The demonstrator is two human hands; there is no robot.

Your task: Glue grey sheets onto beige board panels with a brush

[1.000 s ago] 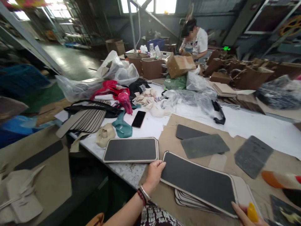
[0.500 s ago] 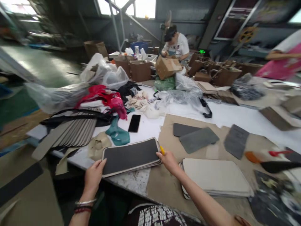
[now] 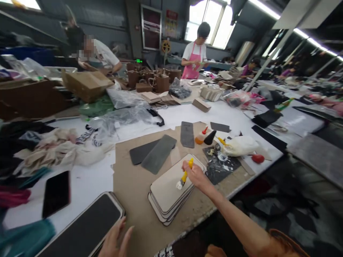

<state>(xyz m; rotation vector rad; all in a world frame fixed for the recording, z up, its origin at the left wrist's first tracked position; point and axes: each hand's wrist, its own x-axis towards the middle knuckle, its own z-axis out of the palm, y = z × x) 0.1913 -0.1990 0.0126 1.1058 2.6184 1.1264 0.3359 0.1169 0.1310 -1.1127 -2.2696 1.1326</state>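
My right hand (image 3: 197, 177) is closed around the yellow handle of a brush (image 3: 184, 176). White paste coats its bristles, which sit over the top of a stack of pale beige rounded panels (image 3: 163, 191); whether they touch it I cannot tell. At the lower left, my left hand (image 3: 115, 241) has its fingers apart beside the edge of a dark-faced panel with a pale rim (image 3: 85, 225), which lies on other panels. That hand is partly cut off by the frame's bottom.
Grey panels (image 3: 160, 154) lie on brown cardboard (image 3: 134, 200). A bottle with a red tip (image 3: 199, 138) stands near a paste-smeared dark sheet (image 3: 218, 171). A phone (image 3: 56, 194) and cloth scraps (image 3: 57, 148) are left. Co-workers stand beyond, one in a pink apron (image 3: 192, 66).
The view has swung right. My right hand has moved from the dark panel stack to above the beige stack, and the brush bristles now show white paste. My left hand's grip has loosened.
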